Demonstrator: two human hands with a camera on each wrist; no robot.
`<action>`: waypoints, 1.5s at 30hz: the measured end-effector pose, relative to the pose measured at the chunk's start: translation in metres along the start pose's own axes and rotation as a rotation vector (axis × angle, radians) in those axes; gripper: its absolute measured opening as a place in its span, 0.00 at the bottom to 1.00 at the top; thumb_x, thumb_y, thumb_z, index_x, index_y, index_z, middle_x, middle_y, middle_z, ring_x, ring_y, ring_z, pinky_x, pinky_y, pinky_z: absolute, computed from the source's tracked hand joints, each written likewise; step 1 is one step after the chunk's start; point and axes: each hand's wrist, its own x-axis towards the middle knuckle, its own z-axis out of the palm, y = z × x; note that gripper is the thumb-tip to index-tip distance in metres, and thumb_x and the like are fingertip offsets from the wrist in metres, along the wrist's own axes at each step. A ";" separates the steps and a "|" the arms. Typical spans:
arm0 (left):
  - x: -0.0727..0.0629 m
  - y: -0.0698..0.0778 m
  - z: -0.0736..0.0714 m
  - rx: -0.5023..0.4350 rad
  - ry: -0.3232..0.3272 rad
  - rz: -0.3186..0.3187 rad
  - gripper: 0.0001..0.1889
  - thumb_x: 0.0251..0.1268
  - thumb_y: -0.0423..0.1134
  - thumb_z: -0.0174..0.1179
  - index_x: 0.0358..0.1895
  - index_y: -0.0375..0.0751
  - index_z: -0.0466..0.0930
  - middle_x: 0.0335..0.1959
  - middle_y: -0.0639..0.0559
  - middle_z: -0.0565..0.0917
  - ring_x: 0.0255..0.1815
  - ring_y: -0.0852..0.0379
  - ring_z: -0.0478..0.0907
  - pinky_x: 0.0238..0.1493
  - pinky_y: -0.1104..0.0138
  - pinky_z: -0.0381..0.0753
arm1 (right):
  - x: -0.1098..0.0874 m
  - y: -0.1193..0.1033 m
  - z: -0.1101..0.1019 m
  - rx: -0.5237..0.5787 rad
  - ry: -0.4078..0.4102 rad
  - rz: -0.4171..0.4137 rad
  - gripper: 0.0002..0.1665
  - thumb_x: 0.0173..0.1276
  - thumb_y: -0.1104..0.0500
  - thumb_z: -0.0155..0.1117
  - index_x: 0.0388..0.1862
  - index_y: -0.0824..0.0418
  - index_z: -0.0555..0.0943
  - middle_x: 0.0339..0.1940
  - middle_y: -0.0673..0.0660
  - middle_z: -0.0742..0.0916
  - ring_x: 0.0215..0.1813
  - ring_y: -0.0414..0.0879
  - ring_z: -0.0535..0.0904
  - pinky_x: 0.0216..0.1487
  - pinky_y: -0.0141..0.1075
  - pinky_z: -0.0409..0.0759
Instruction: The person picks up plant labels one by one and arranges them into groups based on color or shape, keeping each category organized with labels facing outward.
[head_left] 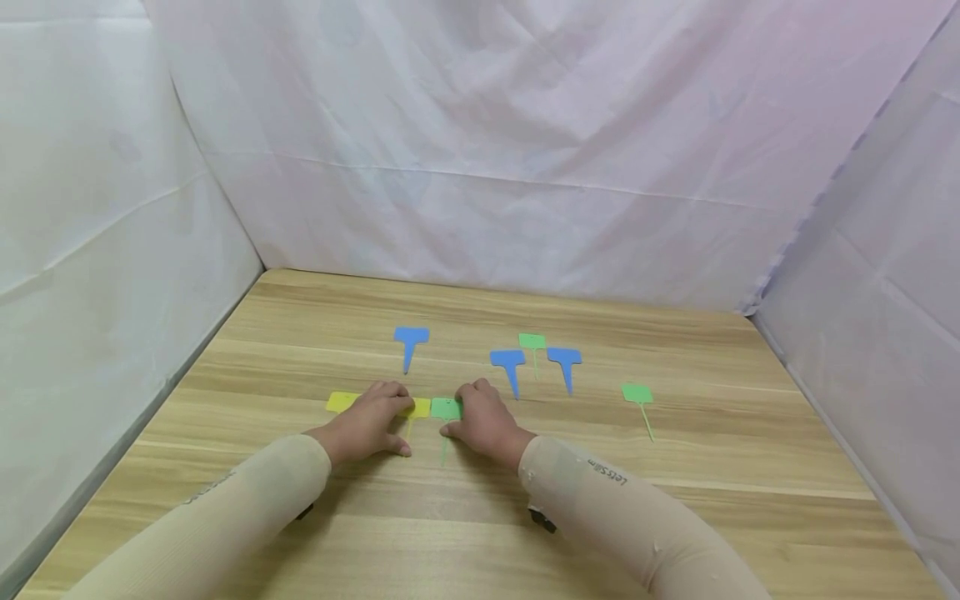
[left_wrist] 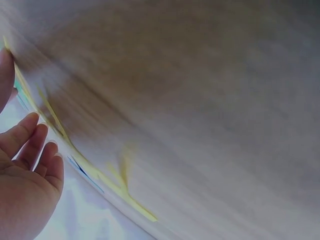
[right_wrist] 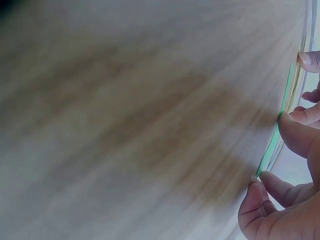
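Observation:
Two yellow plant labels (head_left: 342,402) and a green plant label (head_left: 445,408) lie in a row on the wooden table. Over the yellow ones rests my left hand (head_left: 372,423), its fingertips on the head of the right-hand label and its thumb by the stem. Those fingers look loosely bent in the left wrist view, beside thin yellow label edges (left_wrist: 139,209). My right hand (head_left: 486,421) holds the green label at its right side, thumb near the top of the stem. In the right wrist view thumb and finger touch the green label (right_wrist: 270,147).
Behind the hands lie three blue T-shaped labels, a left one (head_left: 411,336), a middle one (head_left: 507,358) and a right one (head_left: 565,357). Another green label (head_left: 532,341) lies behind them, and one more green label (head_left: 637,393) lies at the right. White cloth (head_left: 480,225) encloses the table.

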 end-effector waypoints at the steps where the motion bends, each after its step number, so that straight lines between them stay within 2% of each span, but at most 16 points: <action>1: 0.000 0.000 0.000 0.003 -0.001 -0.001 0.33 0.48 0.44 0.74 0.57 0.30 0.76 0.56 0.45 0.74 0.58 0.46 0.66 0.62 0.52 0.67 | 0.000 0.000 0.000 0.001 -0.002 0.000 0.31 0.61 0.51 0.72 0.56 0.69 0.75 0.45 0.58 0.73 0.44 0.48 0.68 0.49 0.40 0.74; 9: 0.001 -0.001 -0.001 0.015 -0.006 -0.003 0.33 0.48 0.45 0.74 0.56 0.30 0.77 0.56 0.45 0.74 0.57 0.46 0.66 0.61 0.51 0.67 | 0.000 -0.001 -0.002 0.019 -0.009 -0.015 0.31 0.61 0.52 0.72 0.56 0.69 0.75 0.45 0.58 0.73 0.45 0.48 0.68 0.50 0.40 0.73; 19: 0.001 0.002 0.000 -0.017 0.001 -0.013 0.33 0.47 0.47 0.74 0.56 0.30 0.77 0.55 0.44 0.75 0.57 0.45 0.66 0.61 0.51 0.67 | 0.000 -0.001 -0.003 0.032 -0.013 -0.010 0.31 0.61 0.52 0.72 0.56 0.68 0.74 0.45 0.58 0.73 0.44 0.48 0.68 0.50 0.40 0.74; 27: 0.001 0.004 0.002 -0.063 0.048 0.002 0.33 0.46 0.45 0.75 0.56 0.32 0.77 0.57 0.43 0.74 0.59 0.45 0.65 0.63 0.51 0.67 | 0.001 0.000 -0.002 0.024 -0.005 -0.018 0.32 0.60 0.51 0.72 0.56 0.68 0.74 0.47 0.59 0.73 0.46 0.49 0.69 0.52 0.42 0.74; 35: 0.002 0.007 0.006 -0.065 0.097 0.014 0.32 0.46 0.44 0.76 0.55 0.33 0.78 0.55 0.45 0.75 0.57 0.46 0.66 0.61 0.52 0.68 | 0.001 0.005 -0.001 0.054 -0.011 -0.026 0.31 0.60 0.51 0.72 0.56 0.67 0.75 0.45 0.57 0.73 0.44 0.47 0.68 0.50 0.40 0.74; 45: 0.007 0.020 0.009 -0.061 0.109 0.022 0.31 0.48 0.45 0.75 0.55 0.34 0.78 0.56 0.45 0.75 0.57 0.47 0.67 0.60 0.54 0.71 | 0.001 0.005 -0.003 0.080 -0.021 -0.027 0.31 0.61 0.51 0.71 0.57 0.68 0.74 0.47 0.59 0.74 0.45 0.48 0.69 0.51 0.41 0.75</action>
